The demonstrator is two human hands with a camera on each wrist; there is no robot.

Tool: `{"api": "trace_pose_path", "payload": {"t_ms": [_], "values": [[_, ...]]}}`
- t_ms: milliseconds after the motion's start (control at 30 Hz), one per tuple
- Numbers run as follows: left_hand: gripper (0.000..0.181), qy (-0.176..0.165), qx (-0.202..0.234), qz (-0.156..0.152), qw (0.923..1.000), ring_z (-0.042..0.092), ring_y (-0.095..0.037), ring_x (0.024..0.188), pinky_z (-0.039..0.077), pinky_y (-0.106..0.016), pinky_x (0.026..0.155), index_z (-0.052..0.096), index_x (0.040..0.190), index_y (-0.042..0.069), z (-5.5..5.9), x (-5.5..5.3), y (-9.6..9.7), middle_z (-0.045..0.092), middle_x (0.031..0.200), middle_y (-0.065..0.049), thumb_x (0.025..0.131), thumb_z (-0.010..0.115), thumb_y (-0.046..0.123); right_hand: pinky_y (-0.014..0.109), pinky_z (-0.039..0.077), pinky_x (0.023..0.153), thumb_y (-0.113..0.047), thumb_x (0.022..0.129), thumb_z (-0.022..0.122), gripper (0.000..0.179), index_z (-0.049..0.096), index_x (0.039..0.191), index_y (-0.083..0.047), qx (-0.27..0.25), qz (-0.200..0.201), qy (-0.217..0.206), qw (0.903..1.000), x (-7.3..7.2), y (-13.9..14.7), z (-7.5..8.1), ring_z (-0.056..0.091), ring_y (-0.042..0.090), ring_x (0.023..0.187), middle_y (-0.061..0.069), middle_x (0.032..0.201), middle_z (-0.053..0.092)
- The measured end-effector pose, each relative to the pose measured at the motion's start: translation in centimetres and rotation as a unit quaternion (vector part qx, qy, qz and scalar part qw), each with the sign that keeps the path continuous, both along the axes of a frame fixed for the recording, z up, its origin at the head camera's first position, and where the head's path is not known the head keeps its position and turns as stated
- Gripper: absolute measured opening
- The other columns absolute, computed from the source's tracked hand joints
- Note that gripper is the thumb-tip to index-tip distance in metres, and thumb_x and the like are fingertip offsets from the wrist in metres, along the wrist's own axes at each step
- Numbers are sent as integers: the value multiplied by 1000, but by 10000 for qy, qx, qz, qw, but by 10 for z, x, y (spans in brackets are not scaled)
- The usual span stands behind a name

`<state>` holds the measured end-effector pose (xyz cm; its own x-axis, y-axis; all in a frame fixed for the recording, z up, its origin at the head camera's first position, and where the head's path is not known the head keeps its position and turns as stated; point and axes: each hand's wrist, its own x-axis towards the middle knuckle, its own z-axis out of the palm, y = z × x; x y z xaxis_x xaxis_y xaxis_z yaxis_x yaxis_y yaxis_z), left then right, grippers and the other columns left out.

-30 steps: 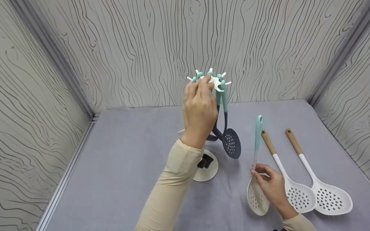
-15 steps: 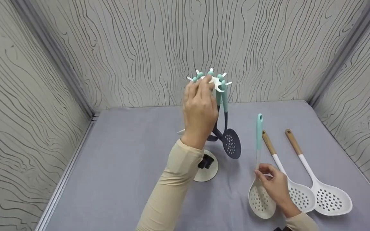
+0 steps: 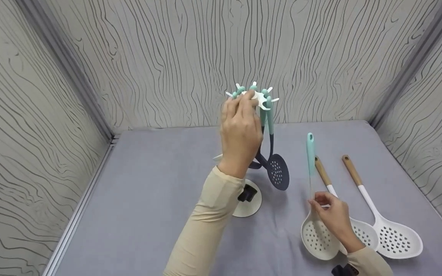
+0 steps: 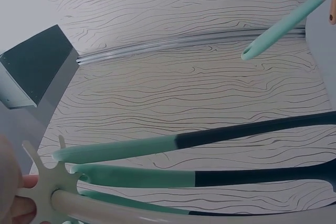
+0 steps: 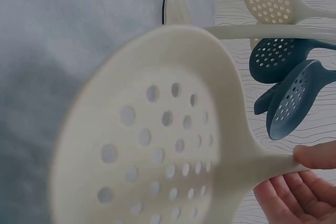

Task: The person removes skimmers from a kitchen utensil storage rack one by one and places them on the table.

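Observation:
In the head view, my left hand (image 3: 240, 130) holds the white star-shaped top (image 3: 260, 99) of a utensil stand. Dark skimmers with teal handles hang from it, one perforated skimmer (image 3: 278, 172) lowest on the right. The left wrist view shows fingers at the left edge against the stand's hooked top (image 4: 46, 192). My right hand (image 3: 332, 214) pinches the neck of a cream skimmer (image 3: 311, 248) between thumb and fingers. This skimmer's teal handle (image 3: 310, 153) points up and away. Its perforated bowl (image 5: 231, 129) fills much of the right wrist view.
Two white skimmers with wooden handles lie on the grey cloth at right, one white skimmer (image 3: 399, 239) overlapping the other's bowl (image 3: 366, 234). The stand's round base (image 3: 248, 209) rests on the cloth. Wood-grain panels (image 3: 167, 57) enclose the table.
My right hand has shifted a little to the right with the cream skimmer. Its bowl has turned to face the head camera more fully. The left hand keeps its place on the stand.

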<state>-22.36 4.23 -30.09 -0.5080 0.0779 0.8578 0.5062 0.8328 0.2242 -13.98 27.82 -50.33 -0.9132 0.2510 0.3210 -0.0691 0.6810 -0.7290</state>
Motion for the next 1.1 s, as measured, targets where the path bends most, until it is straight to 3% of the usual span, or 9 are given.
{"api": "trace_pose_path", "payload": {"t_ms": [700, 1100], "values": [[19, 24, 52, -19, 10000, 58, -21, 118, 38, -35, 115, 61, 106, 9, 0, 0, 0, 67, 125, -1, 97, 44, 9, 12, 46, 59, -2, 83, 67, 12, 65, 91, 7, 550, 191, -1222, 9908, -15, 12, 4, 56, 8, 70, 17, 81, 69], [20, 61, 10, -13, 10000, 58, -21, 118, 39, -35, 115, 61, 106, 8, 0, 0, 0, 67, 125, -2, 97, 44, 9, 14, 42, 51, -1, 81, 66, 11, 63, 86, 9, 684, 366, -1413, 9869, -23, 17, 3, 52, 11, 65, 17, 76, 66]]}}
